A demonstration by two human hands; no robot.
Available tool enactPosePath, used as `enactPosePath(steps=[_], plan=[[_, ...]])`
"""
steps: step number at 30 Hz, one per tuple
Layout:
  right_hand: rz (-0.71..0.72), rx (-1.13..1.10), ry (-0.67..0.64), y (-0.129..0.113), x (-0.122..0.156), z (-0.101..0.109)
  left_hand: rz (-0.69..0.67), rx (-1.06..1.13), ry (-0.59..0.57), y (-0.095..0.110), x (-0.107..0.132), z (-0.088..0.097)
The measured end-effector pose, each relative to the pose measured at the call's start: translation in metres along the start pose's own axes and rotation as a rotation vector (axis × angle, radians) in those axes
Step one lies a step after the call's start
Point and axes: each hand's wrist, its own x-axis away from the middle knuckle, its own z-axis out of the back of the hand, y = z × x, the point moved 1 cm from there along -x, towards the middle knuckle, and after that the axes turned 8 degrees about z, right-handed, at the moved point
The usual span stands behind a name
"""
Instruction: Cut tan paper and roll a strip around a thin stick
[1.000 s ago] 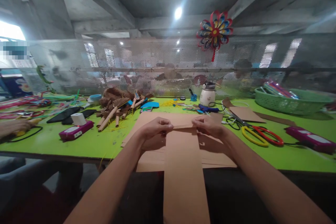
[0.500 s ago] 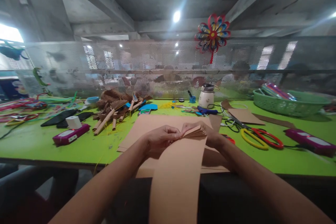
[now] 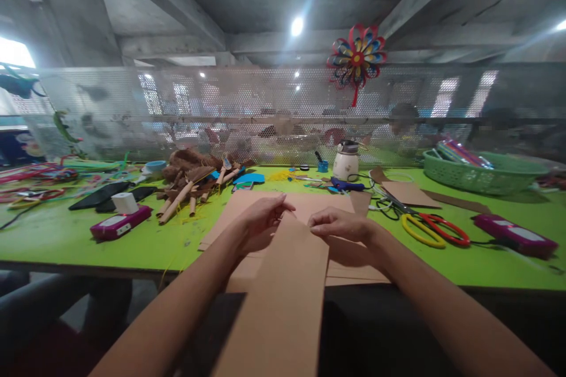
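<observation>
A long brown paper strip runs from the table's front edge down toward me. My left hand pinches its far left corner with closed fingers. My right hand pinches the far right part of the same end, fingers pressed together. Under the strip lie larger brown paper sheets flat on the green table.
Yellow and red scissors lie right of my hands, with a pink device beyond them. A green basket stands at the back right, a white pot at the back centre. Brown rolled sticks and another pink device lie to the left.
The pleated folds held at the strip's end half a second ago now lie flat. The strip's near end has swung to the left. My right hand moved left.
</observation>
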Motion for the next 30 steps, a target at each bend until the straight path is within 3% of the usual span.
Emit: enactPosePath(steps=[3,6,14,21,30], plan=[[-0.006,0.197,-0.076,-0.002,-0.001,0.005,-0.002,-0.053,-0.063,0.000,0.001,-0.002],[-0.012,0.354,-0.061,-0.001,-0.004,0.007,-0.075,-0.282,-0.085,0.002,0.004,-0.010],[-0.093,0.588,0.203,-0.001,-0.008,-0.011,-0.144,-0.697,0.075,-0.001,0.001,-0.015],[-0.018,0.663,0.216,0.007,-0.009,-0.015,-0.249,-0.806,0.147,-0.011,-0.002,-0.010],[0.127,0.796,0.300,0.028,-0.017,-0.023,-0.149,-0.740,0.114,-0.011,-0.005,-0.008]])
